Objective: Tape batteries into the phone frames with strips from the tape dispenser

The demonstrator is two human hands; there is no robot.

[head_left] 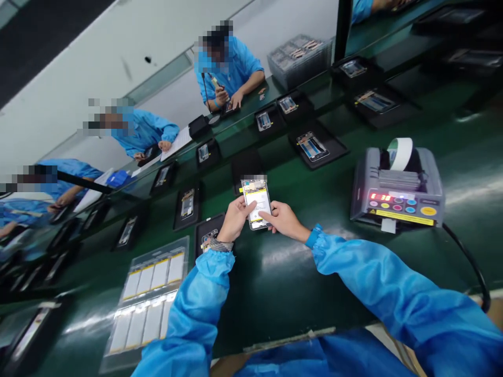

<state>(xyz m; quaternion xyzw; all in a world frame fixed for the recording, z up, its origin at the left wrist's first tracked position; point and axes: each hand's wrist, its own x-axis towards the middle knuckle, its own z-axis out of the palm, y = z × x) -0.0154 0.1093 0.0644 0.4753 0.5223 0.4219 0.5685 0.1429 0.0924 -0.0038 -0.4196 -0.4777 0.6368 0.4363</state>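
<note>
Head view: an opened phone (pixel 259 201) is pinched between left hand (pixel 236 218) and right hand (pixel 285 219), both part-closed, thumbs laid across it, long axis pointing away.

Head camera: looking out from the wearer's head, over the table's near edge, and facing forward and down across the table (pixel 275 293).
Lap (pixel 338 356): showing at the bottom, just below the near edge.
Sleeves (pixel 373 267): entering from the bottom and lower right, coming closest to the lens.
Left hand (pixel 234 217) and right hand (pixel 290 222): meeting near mid-view, at arm's reach.
Dispenser (pixel 396 180): standing toward the right, turning its panel to the camera.
Co-workers (pixel 239 60): sitting along the far edge, looking small and well apart.
Wall (pixel 165 31): rising behind them; the far edge is climbing rightward, so the view is leaning sideways.
</note>
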